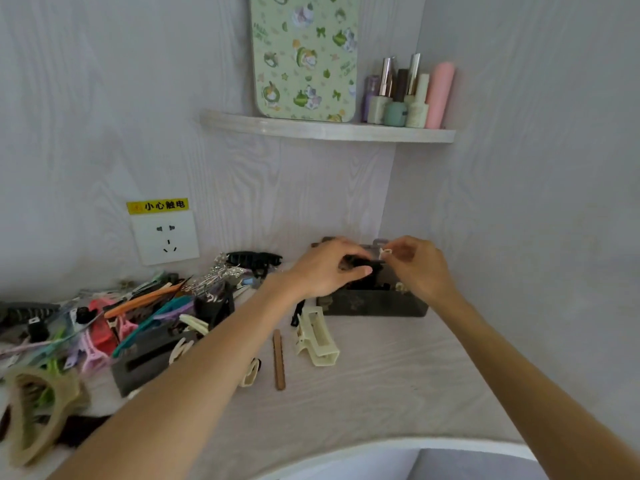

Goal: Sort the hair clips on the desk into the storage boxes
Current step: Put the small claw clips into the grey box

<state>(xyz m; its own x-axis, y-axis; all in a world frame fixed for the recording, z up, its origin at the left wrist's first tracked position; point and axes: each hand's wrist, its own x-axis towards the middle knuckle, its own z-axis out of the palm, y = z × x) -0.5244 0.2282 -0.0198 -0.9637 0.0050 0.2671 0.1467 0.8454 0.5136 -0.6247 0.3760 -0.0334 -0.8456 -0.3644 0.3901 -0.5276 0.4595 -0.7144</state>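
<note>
Both hands are reaching out over a dark storage box (374,303) that is sitting on the pale bench (381,386) in the corner where the two walls meet. The left hand (329,271) is curling over the box's open top, its grip closing round a black hair clip (363,264), with the thumb pressing along the clip's near side and the fingers arching over the far side. The right hand (419,268) is hovering just beside it, its grip pinching a small white clip (385,252) between thumb and fingertips, right above the box's far edge. A cream claw clip (317,336) is lying on the bench just in front of the box, near its left end, and a narrow brown clip (279,360) is lying alongside that one, a little further left. Another cream clip (250,372) is peeking out from under the left forearm. To the left, a heap of coloured clips (114,320) in pink, teal, orange, purple and black is spreading over the bench, partly covering a second dark box (145,362) that is sitting tilted among them. A large beige clip (38,410) is lying at the near left edge, and a black claw clip (252,259) is resting against the back wall. A wall socket (165,237) with a yellow label is showing above the heap. Higher up, a corner shelf (325,131) is carrying a green patterned board (304,57) and a cluster of small bottles (405,95).
</note>
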